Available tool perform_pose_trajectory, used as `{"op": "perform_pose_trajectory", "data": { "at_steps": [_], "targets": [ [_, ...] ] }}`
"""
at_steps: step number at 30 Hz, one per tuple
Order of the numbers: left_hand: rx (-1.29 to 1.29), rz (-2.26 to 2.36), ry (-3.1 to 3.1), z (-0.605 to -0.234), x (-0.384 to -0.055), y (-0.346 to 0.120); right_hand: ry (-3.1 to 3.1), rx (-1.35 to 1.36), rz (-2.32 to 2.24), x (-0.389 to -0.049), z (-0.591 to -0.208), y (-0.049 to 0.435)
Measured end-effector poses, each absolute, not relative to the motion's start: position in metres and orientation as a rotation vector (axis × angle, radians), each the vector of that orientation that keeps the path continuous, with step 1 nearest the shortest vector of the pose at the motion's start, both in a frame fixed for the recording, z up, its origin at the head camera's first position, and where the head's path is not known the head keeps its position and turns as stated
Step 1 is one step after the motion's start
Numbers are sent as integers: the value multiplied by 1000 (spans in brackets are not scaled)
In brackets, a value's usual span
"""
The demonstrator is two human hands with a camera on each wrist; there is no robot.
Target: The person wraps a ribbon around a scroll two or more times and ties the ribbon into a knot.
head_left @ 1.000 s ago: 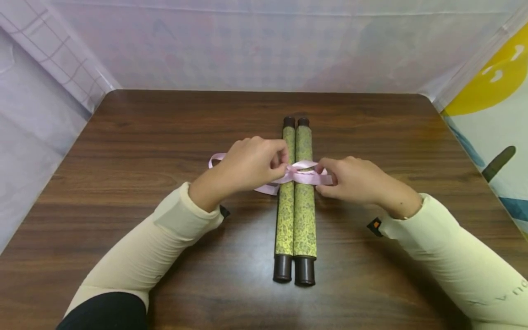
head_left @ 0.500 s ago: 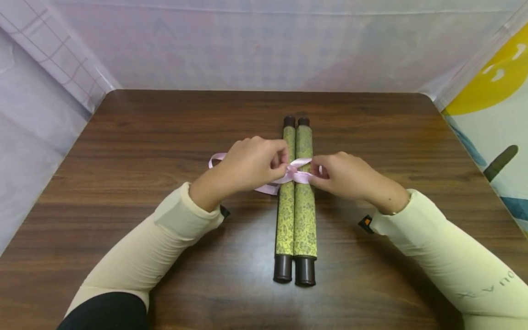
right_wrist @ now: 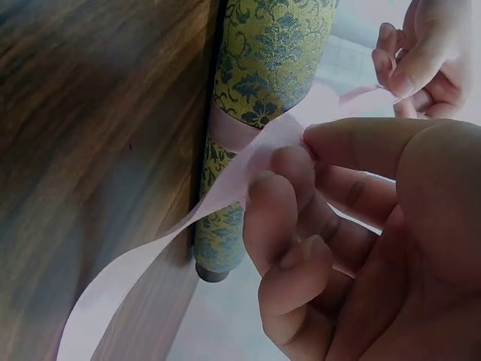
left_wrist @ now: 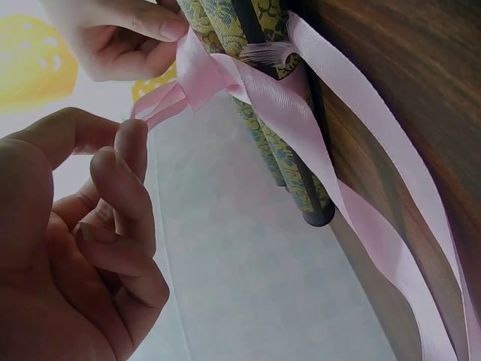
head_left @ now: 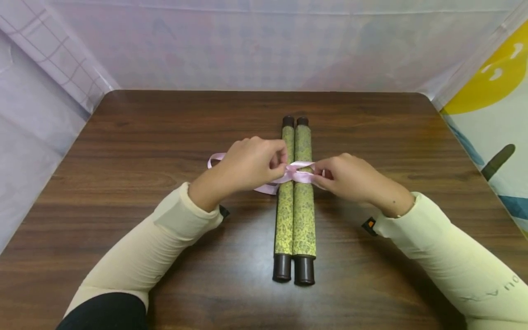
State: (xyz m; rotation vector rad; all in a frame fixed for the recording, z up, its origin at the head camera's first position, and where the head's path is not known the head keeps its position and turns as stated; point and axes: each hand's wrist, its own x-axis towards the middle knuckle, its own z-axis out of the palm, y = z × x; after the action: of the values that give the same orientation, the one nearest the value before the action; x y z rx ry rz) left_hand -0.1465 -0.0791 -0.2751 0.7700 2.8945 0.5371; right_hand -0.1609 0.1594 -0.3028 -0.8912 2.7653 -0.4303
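Note:
Two scroll rolls [head_left: 304, 215] in yellow-green floral cloth with dark end caps lie side by side on the table. A pink ribbon [head_left: 304, 178] goes round their middle, with a knot and loops on top. My left hand [head_left: 251, 162] pinches a ribbon loop between thumb and forefinger, as the left wrist view shows. On the other side my right hand [head_left: 350, 176] pinches the ribbon [right_wrist: 252, 162] near the knot. A loose tail of it hangs down in the right wrist view. In the left wrist view two long ribbon tails [left_wrist: 376, 233] trail over the wood.
The brown wooden table [head_left: 165, 119] reaches back to a pale curtain [head_left: 255, 46]. At the right hangs a cloth with a yellow print [head_left: 491, 87]. Cream sleeves [head_left: 445, 247] cover both forearms.
My right hand first moved left toward the knot and gathered the ribbon in its fingertips, then drew back slightly right. My left hand has stayed in place.

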Motion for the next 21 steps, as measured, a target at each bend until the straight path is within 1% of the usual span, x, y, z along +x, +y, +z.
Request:
{"op": "perform_pose_trajectory", "data": {
  "at_steps": [21],
  "targets": [
    [766, 535, 2885, -276, -146, -80, 2830, -918, -444, -162, -303, 152]
  ]
}}
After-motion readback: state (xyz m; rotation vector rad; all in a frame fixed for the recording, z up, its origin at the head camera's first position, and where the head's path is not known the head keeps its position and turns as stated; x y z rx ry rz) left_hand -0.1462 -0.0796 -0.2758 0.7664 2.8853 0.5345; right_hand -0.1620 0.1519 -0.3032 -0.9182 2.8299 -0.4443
